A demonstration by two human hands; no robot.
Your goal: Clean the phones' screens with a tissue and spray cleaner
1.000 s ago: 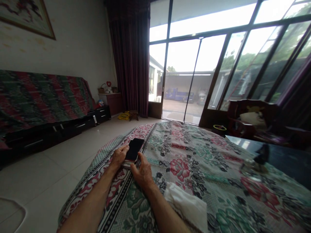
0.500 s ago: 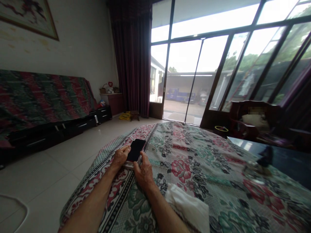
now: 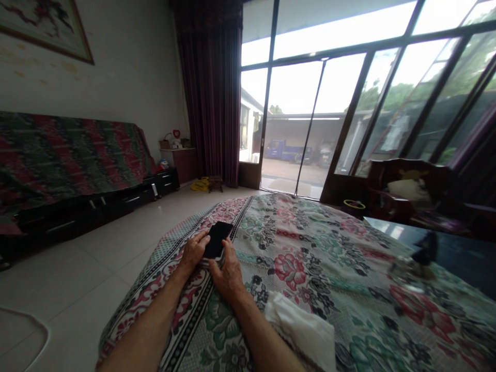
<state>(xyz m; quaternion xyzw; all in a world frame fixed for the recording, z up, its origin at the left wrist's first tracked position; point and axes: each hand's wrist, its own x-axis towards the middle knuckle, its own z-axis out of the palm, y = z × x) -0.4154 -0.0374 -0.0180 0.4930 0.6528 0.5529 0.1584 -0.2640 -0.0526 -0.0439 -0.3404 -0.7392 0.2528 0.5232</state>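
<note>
Black phone [image 3: 219, 238] sits between my two hands, dark screen facing up, its far end angled a little to the right of my fingers. I grip it from both sides: the fingers of my left hand [image 3: 195, 251] press along its left edge, and those of my right hand [image 3: 229, 269] close on its right edge and near corner. Something pale shows under its near end, too small to make out, and I cannot tell whether the phone rests on the flowered cloth [image 3: 306, 248] below or is held just above it. To the right of my right fingers and nearer to me, a white cloth [image 3: 306, 328] lies crumpled beside my forearm. Well off to the right of my fingers are a clear, glassy thing [image 3: 403, 275] and a dark, blurred one [image 3: 427, 247], next to a glossy dark bench [image 3: 463, 262]; behind that bench is a wooden chair [image 3: 375, 178] with a pale cushion [image 3: 408, 191]. Far beyond my fingers, a yellow bag [image 3: 199, 184] lies beside a small stool [image 3: 215, 184], near a purple curtain [image 3: 217, 108]. Well to the left of my fingers, a white cable [image 3: 45, 338] curves over the tiled floor [image 3: 93, 268].
</note>
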